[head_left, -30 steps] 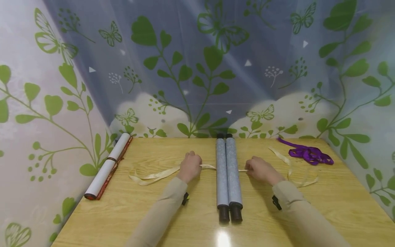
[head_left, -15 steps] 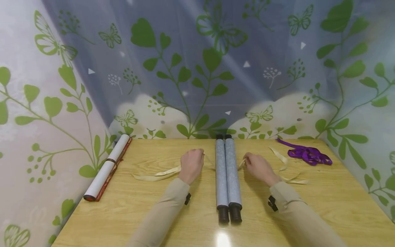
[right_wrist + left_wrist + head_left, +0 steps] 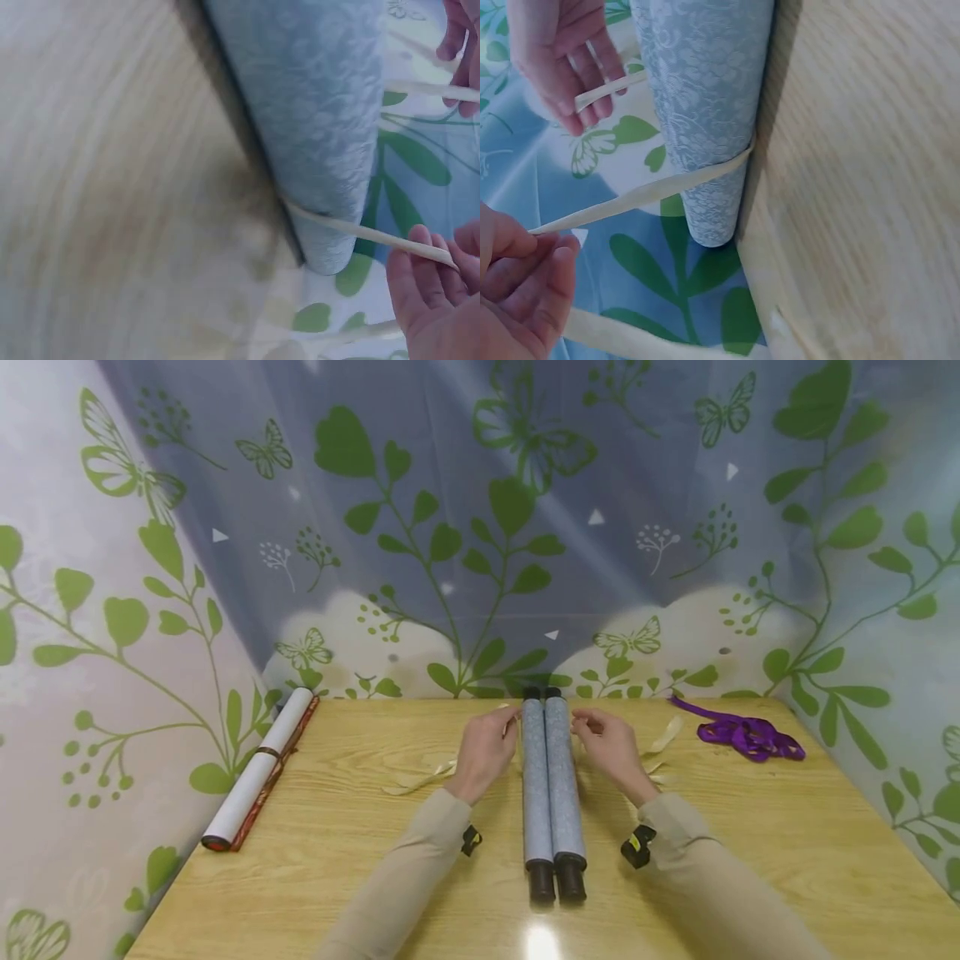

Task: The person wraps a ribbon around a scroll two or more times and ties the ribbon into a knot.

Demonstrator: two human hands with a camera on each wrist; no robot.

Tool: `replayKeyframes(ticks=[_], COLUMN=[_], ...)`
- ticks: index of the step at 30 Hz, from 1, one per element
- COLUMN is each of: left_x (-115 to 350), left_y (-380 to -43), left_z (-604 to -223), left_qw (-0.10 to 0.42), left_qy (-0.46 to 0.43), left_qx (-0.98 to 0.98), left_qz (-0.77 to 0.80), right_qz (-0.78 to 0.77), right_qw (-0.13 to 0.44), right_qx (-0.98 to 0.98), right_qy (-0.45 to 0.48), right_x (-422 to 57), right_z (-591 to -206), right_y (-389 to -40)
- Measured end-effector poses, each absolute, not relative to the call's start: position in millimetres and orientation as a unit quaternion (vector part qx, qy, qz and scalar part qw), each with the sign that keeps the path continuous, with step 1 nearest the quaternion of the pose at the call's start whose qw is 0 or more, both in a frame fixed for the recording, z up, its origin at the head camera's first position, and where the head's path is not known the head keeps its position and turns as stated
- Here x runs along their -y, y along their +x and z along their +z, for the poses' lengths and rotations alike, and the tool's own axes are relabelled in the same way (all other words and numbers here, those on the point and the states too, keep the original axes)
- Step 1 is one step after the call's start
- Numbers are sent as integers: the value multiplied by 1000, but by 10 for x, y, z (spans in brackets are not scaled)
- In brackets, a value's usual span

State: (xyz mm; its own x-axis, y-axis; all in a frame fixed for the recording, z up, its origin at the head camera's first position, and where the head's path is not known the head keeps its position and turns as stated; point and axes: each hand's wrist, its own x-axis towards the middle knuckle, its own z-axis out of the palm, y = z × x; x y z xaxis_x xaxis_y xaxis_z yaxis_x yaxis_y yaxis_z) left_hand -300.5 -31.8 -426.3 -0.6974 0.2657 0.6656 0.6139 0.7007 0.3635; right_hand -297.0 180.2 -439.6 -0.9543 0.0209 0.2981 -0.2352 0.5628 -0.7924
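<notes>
Two grey-blue rolled scrolls, the left one (image 3: 534, 777) and the right one (image 3: 564, 785), lie side by side on the table, dark knobs at their ends. A floral pattern covers them in the wrist views. A cream ribbon (image 3: 645, 193) passes under the pair and rises on both sides. My left hand (image 3: 486, 750), left of the scrolls, pinches one length between thumb and fingers. On the other side my right hand (image 3: 609, 750) holds the other length (image 3: 375, 235) across its fingers, thumb close over it. Loose ribbon tails hang behind both hands.
A white rolled scroll (image 3: 258, 781) with a dark tie lies at the table's left edge, a red strip along it. A heap of purple ribbon (image 3: 750, 737) lies at the back right. Behind the wooden table (image 3: 360, 727) hangs a leaf-printed curtain (image 3: 420, 568).
Both hands have drawn in toward the scrolls and risen, lifting the ribbon from near the table. The ribbon's loose tails have slid inward; the scrolls have stayed in place.
</notes>
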Motion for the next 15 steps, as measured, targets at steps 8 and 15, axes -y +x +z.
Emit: replayKeyframes(ticks=[8,15], left_x=[282,255], left_y=[-3006,-2999], left_z=[-4179,-4105], left_qw=[334,351], left_qy=[-285,-321], left_qx=[860,844], left_qz=[-260,-249], right_qz=[439,462], right_qw=[254,226], right_qx=[857,847], right_qy=[88,136], right_x=[-1756,-1695], right_z=[-4217,-4145], right_y=[-2981,-2981])
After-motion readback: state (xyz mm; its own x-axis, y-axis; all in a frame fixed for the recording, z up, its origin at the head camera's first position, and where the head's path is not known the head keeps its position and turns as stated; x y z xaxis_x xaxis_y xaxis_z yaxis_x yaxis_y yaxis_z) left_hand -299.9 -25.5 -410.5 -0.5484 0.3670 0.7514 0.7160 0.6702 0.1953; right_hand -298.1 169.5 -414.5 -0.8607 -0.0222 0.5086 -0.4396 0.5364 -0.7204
